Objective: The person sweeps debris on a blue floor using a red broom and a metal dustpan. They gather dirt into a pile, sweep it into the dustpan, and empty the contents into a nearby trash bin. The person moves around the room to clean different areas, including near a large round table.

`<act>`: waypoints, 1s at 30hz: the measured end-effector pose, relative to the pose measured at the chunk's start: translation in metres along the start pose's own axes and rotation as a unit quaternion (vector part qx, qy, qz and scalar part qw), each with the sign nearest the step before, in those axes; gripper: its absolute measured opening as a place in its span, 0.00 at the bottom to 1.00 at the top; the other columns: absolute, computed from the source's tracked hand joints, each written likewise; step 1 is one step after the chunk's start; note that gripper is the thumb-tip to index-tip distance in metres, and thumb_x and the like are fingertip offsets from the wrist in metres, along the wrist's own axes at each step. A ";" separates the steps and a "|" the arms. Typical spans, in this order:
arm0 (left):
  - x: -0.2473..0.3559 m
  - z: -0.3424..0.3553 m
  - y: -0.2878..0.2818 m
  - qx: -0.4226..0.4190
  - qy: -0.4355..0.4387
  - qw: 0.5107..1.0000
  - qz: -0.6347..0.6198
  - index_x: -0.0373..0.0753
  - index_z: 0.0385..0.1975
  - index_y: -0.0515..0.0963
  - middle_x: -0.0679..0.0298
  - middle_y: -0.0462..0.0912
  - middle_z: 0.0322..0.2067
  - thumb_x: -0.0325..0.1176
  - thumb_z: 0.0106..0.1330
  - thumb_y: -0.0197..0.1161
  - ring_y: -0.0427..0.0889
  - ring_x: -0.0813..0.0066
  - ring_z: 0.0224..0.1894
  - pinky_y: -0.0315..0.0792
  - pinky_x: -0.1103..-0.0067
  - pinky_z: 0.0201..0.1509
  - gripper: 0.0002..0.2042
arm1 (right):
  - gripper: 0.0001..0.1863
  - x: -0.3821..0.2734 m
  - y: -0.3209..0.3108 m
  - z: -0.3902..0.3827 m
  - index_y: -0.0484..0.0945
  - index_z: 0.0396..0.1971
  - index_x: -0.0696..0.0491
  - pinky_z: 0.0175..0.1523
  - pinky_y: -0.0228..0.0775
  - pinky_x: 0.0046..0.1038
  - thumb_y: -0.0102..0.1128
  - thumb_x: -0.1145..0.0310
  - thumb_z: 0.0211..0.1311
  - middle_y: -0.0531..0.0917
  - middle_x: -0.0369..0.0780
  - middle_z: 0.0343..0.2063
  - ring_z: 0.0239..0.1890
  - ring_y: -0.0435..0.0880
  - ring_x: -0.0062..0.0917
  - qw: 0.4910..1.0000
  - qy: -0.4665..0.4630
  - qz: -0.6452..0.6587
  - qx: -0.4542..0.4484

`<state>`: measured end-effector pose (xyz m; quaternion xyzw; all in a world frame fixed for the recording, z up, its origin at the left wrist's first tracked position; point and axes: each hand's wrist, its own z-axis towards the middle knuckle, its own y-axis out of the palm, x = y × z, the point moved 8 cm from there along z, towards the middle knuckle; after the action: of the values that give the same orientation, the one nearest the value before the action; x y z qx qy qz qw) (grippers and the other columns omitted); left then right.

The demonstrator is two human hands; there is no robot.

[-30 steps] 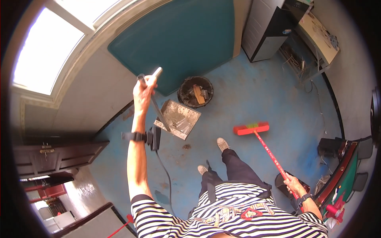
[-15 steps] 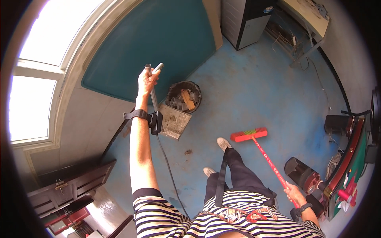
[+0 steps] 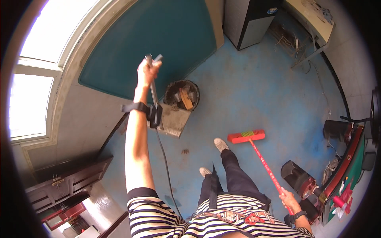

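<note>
My left hand (image 3: 147, 73) is wrapped round the top of a metal handle, raised at the left. That handle runs down behind my wrist toward a grey, dirt-stained dustpan (image 3: 176, 122); where they join is hidden. Behind the pan stands a bin (image 3: 170, 94) holding several scraps, among them a light brown piece (image 3: 185, 99). At the lower right my right hand (image 3: 289, 200) grips the red stick of a broom (image 3: 251, 137). Its red head, with green bristles in the middle, lies on the blue floor ahead of my feet. A black strap with a box circles my left wrist.
Blue floor (image 3: 246, 87) stretches ahead. A green panel (image 3: 151, 35) leans by the window at left. A grey cabinet (image 3: 252, 31) and a table (image 3: 309, 18) stand far off. At right are black cylindrical parts (image 3: 295, 174) beside a green-topped table (image 3: 353, 170). A cord (image 3: 164, 158) hangs near my left arm.
The left hand has risen slightly with the dustpan handle. The broom and right hand have shifted a little left in the picture, and the whole view has moved slightly.
</note>
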<state>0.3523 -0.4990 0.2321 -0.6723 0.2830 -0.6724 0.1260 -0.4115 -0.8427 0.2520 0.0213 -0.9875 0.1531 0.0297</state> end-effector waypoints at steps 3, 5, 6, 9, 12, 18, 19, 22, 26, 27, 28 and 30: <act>0.006 -0.011 0.013 -0.014 0.003 0.999 -0.039 0.38 0.24 0.71 0.70 0.72 0.15 0.36 0.53 0.66 0.69 0.85 0.14 0.66 0.85 0.17 0.11 | 0.31 0.001 0.003 -0.001 0.58 0.61 0.46 0.13 0.60 0.21 0.55 0.68 0.56 0.68 0.33 0.16 0.13 0.65 0.15 1.000 -0.007 0.007 -0.001; 0.014 -0.012 0.006 -0.008 0.011 0.999 -0.049 0.38 0.24 0.71 0.70 0.72 0.15 0.35 0.54 0.65 0.69 0.85 0.14 0.65 0.86 0.17 0.10 | 0.31 0.006 0.003 0.001 0.58 0.61 0.46 0.14 0.60 0.20 0.55 0.68 0.56 0.69 0.33 0.16 0.13 0.65 0.15 1.000 -0.001 0.005 -0.004; 0.022 -0.009 -0.005 -0.001 0.019 0.999 -0.044 0.38 0.24 0.71 0.70 0.72 0.15 0.35 0.54 0.65 0.69 0.85 0.14 0.65 0.86 0.17 0.10 | 0.31 0.001 0.000 0.000 0.58 0.61 0.46 0.14 0.60 0.20 0.55 0.68 0.56 0.69 0.33 0.16 0.13 0.65 0.15 1.000 0.000 0.002 -0.007; 0.060 0.003 -0.032 0.006 0.038 0.999 -0.036 0.38 0.24 0.72 0.69 0.73 0.14 0.35 0.55 0.65 0.68 0.85 0.13 0.64 0.86 0.17 0.10 | 0.31 -0.002 -0.007 -0.004 0.57 0.61 0.46 0.14 0.60 0.20 0.55 0.68 0.57 0.69 0.33 0.16 0.13 0.66 0.15 1.000 0.003 -0.002 -0.010; 0.079 0.001 -0.045 0.015 0.048 0.998 -0.035 0.37 0.23 0.72 0.68 0.73 0.14 0.36 0.54 0.65 0.70 0.83 0.13 0.66 0.84 0.17 0.11 | 0.31 -0.004 -0.011 -0.002 0.57 0.61 0.46 0.14 0.60 0.20 0.54 0.68 0.57 0.69 0.33 0.16 0.14 0.66 0.15 1.000 0.001 -0.017 -0.015; -0.013 -0.039 -0.010 0.028 -0.022 0.999 -0.001 0.36 0.24 0.70 0.67 0.73 0.17 0.36 0.52 0.67 0.72 0.82 0.15 0.67 0.83 0.17 0.13 | 0.31 -0.012 -0.015 -0.004 0.58 0.61 0.46 0.15 0.60 0.21 0.55 0.69 0.57 0.69 0.32 0.15 0.13 0.66 0.15 0.998 -0.014 -0.052 -0.029; -0.021 -0.041 -0.020 0.044 -0.039 0.998 -0.023 0.37 0.25 0.71 0.67 0.73 0.17 0.35 0.52 0.67 0.71 0.82 0.14 0.66 0.84 0.17 0.12 | 0.31 -0.013 -0.016 -0.002 0.58 0.61 0.46 0.14 0.60 0.21 0.55 0.69 0.56 0.68 0.32 0.15 0.13 0.66 0.15 0.998 -0.014 -0.046 -0.028; -0.013 -0.046 -0.056 0.065 -0.047 0.993 -0.084 0.39 0.24 0.71 0.69 0.73 0.16 0.33 0.52 0.66 0.69 0.84 0.14 0.64 0.85 0.16 0.10 | 0.30 -0.012 -0.021 -0.001 0.60 0.60 0.45 0.17 0.64 0.22 0.55 0.67 0.56 0.71 0.33 0.17 0.15 0.68 0.16 0.998 -0.015 -0.059 -0.019; 0.052 -0.051 -0.102 0.111 0.008 0.991 -0.076 0.37 0.25 0.72 0.68 0.73 0.15 0.33 0.55 0.65 0.69 0.85 0.13 0.63 0.87 0.16 0.09 | 0.30 -0.012 -0.032 0.001 0.60 0.60 0.44 0.17 0.63 0.22 0.55 0.67 0.56 0.70 0.33 0.16 0.14 0.67 0.16 0.997 -0.021 -0.064 -0.023; 0.052 -0.055 -0.118 0.128 0.002 0.989 -0.080 0.37 0.27 0.73 0.67 0.75 0.17 0.35 0.55 0.65 0.69 0.85 0.15 0.63 0.87 0.19 0.10 | 0.30 -0.016 -0.034 0.003 0.60 0.60 0.44 0.16 0.63 0.22 0.55 0.67 0.56 0.70 0.32 0.15 0.14 0.67 0.16 0.997 -0.023 -0.070 -0.029; 0.037 -0.056 -0.119 0.126 0.003 0.987 -0.097 0.37 0.28 0.73 0.67 0.75 0.18 0.35 0.55 0.65 0.70 0.84 0.15 0.63 0.86 0.19 0.10 | 0.30 -0.019 -0.035 0.002 0.60 0.60 0.44 0.16 0.62 0.21 0.55 0.67 0.56 0.69 0.32 0.15 0.13 0.66 0.16 0.996 -0.025 -0.076 -0.035; -0.002 -0.071 -0.125 0.134 -0.044 0.987 -0.074 0.36 0.31 0.73 0.66 0.75 0.17 0.35 0.55 0.66 0.70 0.84 0.15 0.65 0.86 0.20 0.11 | 0.30 -0.025 -0.041 0.002 0.59 0.60 0.43 0.15 0.61 0.21 0.55 0.67 0.56 0.69 0.32 0.14 0.13 0.66 0.15 0.995 -0.015 -0.090 -0.044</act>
<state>0.3095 -0.3818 0.3040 -0.6976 0.1338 -0.6813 0.1768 -0.3843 -0.8812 0.2603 0.1106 -0.9878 0.1055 0.0297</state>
